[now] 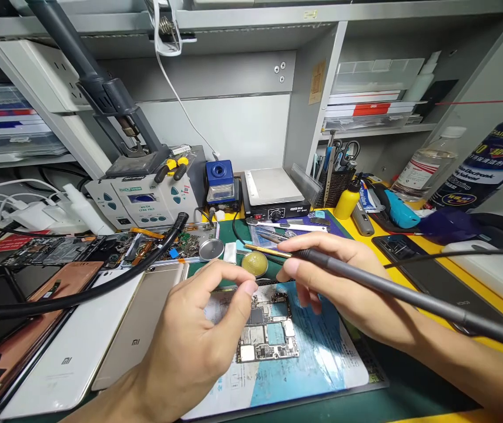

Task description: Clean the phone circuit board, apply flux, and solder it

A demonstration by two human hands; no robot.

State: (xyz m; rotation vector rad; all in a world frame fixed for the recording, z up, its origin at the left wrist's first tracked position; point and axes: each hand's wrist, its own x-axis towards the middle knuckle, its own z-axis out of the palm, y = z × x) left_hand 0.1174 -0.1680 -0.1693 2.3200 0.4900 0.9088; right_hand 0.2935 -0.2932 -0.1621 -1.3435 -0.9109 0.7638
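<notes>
My right hand [344, 282] grips a soldering iron [379, 285] like a pen. Its thin brass-coloured tip points left, over the rim area of a small round tin of yellowish paste [255, 265]; contact cannot be made out. Thumb and forefinger of my left hand [203, 329] are pinched together above a phone circuit board [260, 352]; whatever they hold is too small to tell. The board lies flat on a blue and white work pad [313, 376], partly hidden behind my left fingers.
Several phones [75, 341] lie at the left, crossed by a thick black hose [101, 294]. A hot-air station [146, 202], a blue soldering stand [220, 176] and a small heating plate [273, 188] stand behind. Bottles, including a yellow one [347, 200], and a dark phone [436, 282] are right.
</notes>
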